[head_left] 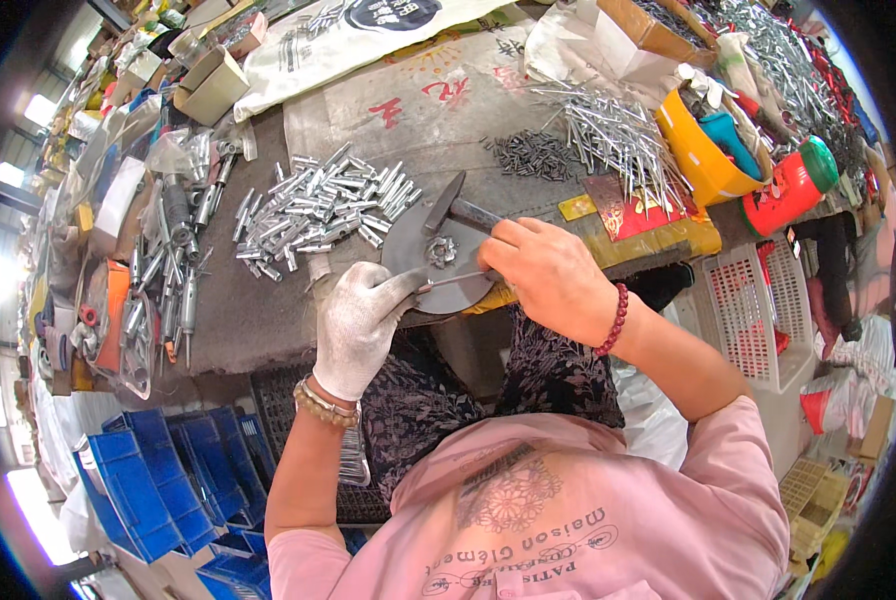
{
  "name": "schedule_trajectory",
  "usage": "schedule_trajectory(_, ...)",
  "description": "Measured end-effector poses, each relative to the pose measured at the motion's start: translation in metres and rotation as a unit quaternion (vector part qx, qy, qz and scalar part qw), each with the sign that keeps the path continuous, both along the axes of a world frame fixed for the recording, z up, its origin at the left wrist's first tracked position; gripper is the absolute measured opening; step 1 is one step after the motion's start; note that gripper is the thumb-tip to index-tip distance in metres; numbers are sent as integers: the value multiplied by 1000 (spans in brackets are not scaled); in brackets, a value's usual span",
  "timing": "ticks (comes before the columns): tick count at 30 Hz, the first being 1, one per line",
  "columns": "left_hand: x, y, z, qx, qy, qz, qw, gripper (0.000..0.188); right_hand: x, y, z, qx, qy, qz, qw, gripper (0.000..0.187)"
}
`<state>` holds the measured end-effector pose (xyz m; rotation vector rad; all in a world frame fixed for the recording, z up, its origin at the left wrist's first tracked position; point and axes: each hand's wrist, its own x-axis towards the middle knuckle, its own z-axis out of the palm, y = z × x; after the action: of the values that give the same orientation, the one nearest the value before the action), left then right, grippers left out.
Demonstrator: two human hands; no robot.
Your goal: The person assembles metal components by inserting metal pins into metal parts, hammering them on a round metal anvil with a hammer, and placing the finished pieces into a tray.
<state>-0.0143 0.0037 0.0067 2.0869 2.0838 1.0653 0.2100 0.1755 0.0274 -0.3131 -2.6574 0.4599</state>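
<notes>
My left hand (356, 325), in a white glove, pinches one end of a thin metal rod (460, 278) over a round grey plate (408, 245) at the table's front edge. My bare right hand (548, 270) has its fingertips closed on the rod's other end. A hammer (455, 208) crosses the plate, its handle running to my right hand's knuckles; whether the palm also grips it is hidden. Between the hands, a small cluster of shiny metal pieces (442, 251) sits on the plate. Left of it lies a heap of silver metal tubes (318, 205).
Long thin rods (618, 140) and short dark pins (533, 155) are piled at the back right. Beside them stand a yellow container (703, 150) and a red jar with green lid (793, 188). Tools (178, 260) crowd the left. Blue bins (153, 485) and a white crate (753, 320) sit below.
</notes>
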Motion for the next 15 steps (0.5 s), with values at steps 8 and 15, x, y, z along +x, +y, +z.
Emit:
schedule_trajectory(8,2,2,3,1,-6,1,1000,30,-3,-1,-3,5,0,3,1000,19)
schedule_trajectory(15,3,-2,2,2,9,20,1000,27,-4,1,2,63,31,9,997,38)
